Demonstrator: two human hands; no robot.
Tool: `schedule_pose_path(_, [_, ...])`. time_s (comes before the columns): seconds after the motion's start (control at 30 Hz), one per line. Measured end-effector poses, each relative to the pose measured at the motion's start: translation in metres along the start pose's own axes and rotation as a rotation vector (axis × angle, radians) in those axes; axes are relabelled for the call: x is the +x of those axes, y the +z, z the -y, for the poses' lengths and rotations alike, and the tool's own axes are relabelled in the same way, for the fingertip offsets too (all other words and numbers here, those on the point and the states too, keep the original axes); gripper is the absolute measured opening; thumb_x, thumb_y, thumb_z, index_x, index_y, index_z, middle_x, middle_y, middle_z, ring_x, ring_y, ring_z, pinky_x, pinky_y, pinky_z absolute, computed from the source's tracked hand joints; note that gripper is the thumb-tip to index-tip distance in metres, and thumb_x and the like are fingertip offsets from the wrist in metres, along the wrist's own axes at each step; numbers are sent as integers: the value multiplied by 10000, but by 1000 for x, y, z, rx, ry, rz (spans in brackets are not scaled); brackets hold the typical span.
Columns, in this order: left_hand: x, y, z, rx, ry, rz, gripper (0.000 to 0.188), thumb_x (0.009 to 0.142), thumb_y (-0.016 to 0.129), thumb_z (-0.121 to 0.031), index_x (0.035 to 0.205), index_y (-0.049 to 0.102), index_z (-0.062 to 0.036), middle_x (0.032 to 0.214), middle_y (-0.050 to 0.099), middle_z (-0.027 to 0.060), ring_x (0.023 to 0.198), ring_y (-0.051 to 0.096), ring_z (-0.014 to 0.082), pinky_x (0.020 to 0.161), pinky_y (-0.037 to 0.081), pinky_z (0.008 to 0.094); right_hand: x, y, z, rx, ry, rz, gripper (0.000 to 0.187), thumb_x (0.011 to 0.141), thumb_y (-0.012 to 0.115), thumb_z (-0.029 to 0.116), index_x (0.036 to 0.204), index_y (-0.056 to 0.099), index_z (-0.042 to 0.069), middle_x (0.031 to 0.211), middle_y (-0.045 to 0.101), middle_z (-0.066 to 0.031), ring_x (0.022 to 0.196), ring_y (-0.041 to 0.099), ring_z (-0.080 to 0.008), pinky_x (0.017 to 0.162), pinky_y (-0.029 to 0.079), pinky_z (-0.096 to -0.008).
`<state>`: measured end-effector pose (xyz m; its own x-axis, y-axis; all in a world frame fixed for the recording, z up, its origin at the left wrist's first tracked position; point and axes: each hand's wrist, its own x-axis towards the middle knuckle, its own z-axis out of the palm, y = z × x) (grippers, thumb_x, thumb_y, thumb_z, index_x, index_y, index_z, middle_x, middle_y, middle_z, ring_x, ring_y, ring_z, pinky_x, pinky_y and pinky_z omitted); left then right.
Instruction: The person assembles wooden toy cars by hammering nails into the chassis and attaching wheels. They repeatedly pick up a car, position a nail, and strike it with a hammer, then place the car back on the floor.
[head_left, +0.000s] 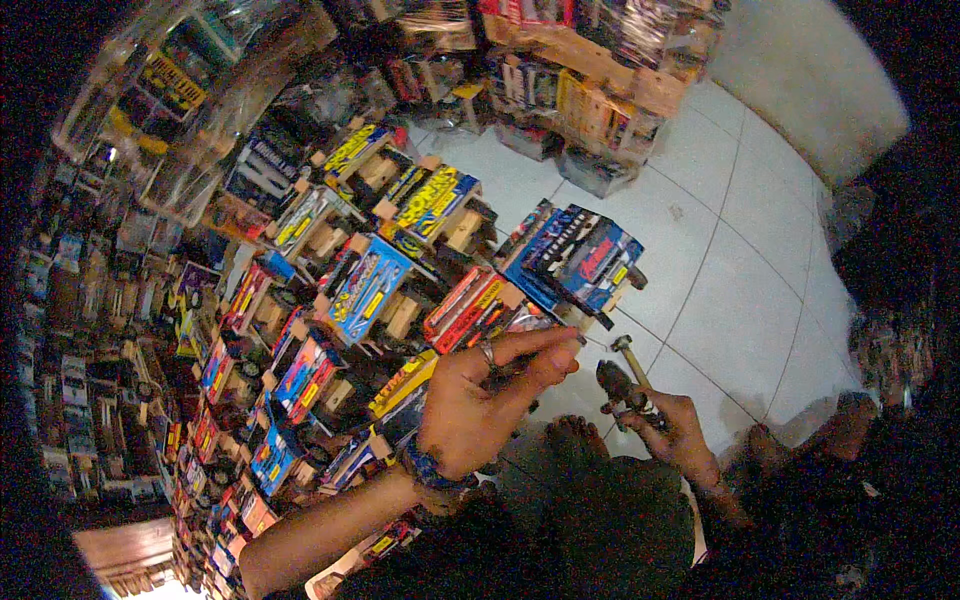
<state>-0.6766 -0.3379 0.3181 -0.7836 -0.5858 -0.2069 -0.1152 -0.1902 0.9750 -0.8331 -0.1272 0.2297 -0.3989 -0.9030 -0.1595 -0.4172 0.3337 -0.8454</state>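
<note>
My left hand [480,400], with a ring and a dark wristband, is raised at the middle with thumb and fingertips pinched together. What the pinch holds, if anything, is too small to make out. Lower right, my right hand [675,435] is closed around pliers [620,388], their dark jaws pointing up and left. Just beyond the pliers is a hammer [626,346], its handle running down behind them toward my right hand. Past my left fingertips, a blue toy truck [590,255] stands on the tiles.
Rows of colourful wooden toy trucks [365,290] crowd the left side. Plastic-wrapped stacks of more trucks [600,100] line the back. White floor tiles [720,260] stretch to the right, up to a pale wall [815,80]. A bare foot [575,435] shows below my hands.
</note>
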Motion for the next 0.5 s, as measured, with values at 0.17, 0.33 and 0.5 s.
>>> schedule_pose_path(0.17, [13, 10, -9, -155, -35, 77, 267, 965, 658, -77, 1211, 633, 24, 1065, 716, 125, 963, 711, 194, 870, 578, 296, -6, 20, -33, 14, -242, -219, 389, 863, 712, 70, 1243, 637, 31, 1187, 702, -166, 1017, 712, -289, 866, 560, -379])
schedule_pose_path(0.33, [49, -10, -19, -120, -67, 45, 328, 951, 677, -85, 1231, 555, 36, 1095, 702, 153, 974, 705, 195, 864, 573, 301, -24, 42, -100, -347, 114, -95, 453, 871, 665, 122, 1320, 611, 119, 1079, 706, -148, 911, 702, -319, 789, 562, -423])
schedule_pose_path(0.5, [114, -33, -10, 127, -66, 195, 401, 960, 680, -170, 1278, 600, 60, 1124, 699, 128, 1030, 679, 164, 909, 554, 274, -38, 83, -172, -616, 277, 190, 552, 900, 613, 255, 1440, 500, 237, 1037, 619, -161, 896, 641, -342, 833, 463, -492])
